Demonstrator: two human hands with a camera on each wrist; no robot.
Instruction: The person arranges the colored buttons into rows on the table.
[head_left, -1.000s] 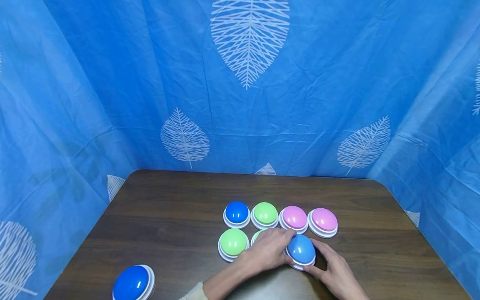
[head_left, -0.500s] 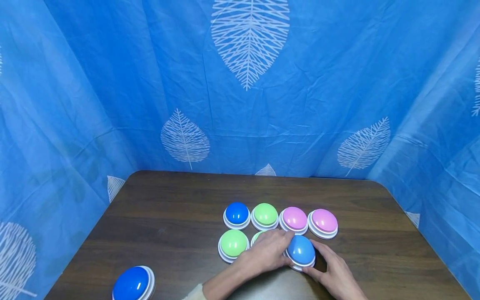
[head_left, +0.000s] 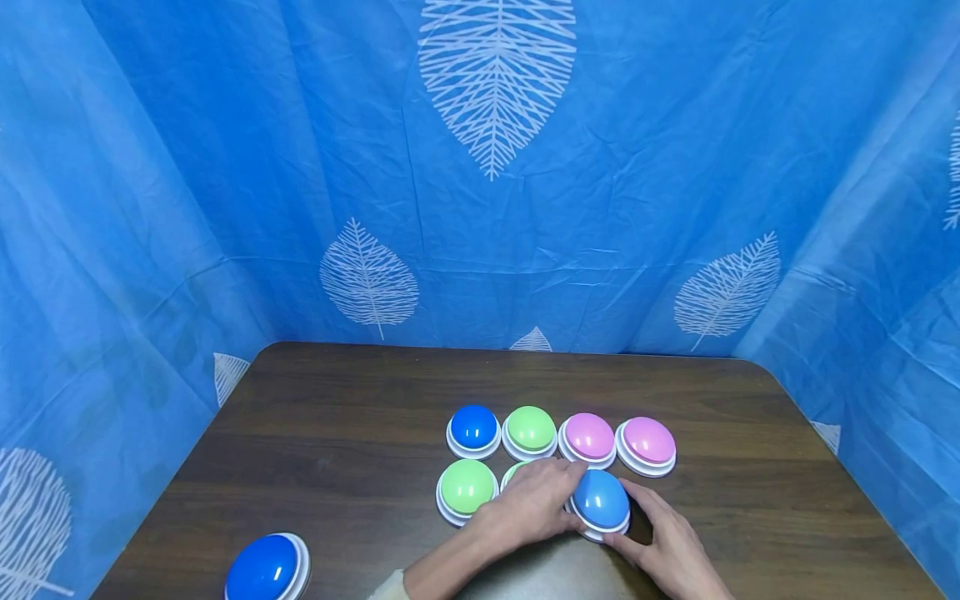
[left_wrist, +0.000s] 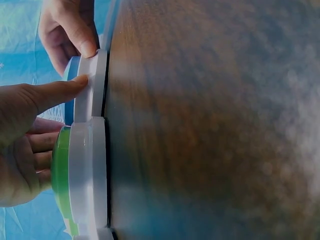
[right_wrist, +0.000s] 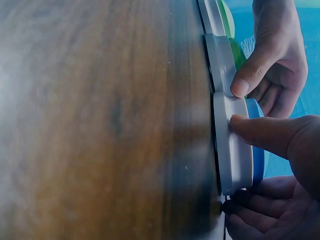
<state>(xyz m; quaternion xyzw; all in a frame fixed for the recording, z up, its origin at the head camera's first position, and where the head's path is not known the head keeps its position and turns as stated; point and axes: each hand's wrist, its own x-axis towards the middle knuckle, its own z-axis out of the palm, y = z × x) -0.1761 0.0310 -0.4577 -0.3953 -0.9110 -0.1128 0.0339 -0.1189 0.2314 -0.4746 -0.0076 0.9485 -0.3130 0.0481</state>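
A push button with a light-blue dome (head_left: 602, 499) and a white base (right_wrist: 233, 150) lies on the table between both hands. My left hand (head_left: 534, 502) holds its left side, the thumb (left_wrist: 65, 92) against the base; this hand also covers most of a green button (left_wrist: 61, 172). On the opposite side my right hand (head_left: 670, 540) grips the same blue button, thumb at the near edge and fingers along the far right. In the right wrist view the right thumb (right_wrist: 260, 134) presses the white base.
Behind stand a dark-blue button (head_left: 474, 427), a green one (head_left: 531, 428) and two pink buttons (head_left: 588, 436) in a row. Left of my left hand is another green button (head_left: 467, 487). A larger-looking blue button (head_left: 262, 568) sits at the near left. Blue curtains (head_left: 495, 250) surround the brown table (head_left: 337, 450).
The light-blue button and both hands have shifted very slightly left. The hold is the same, and the other buttons have not moved.
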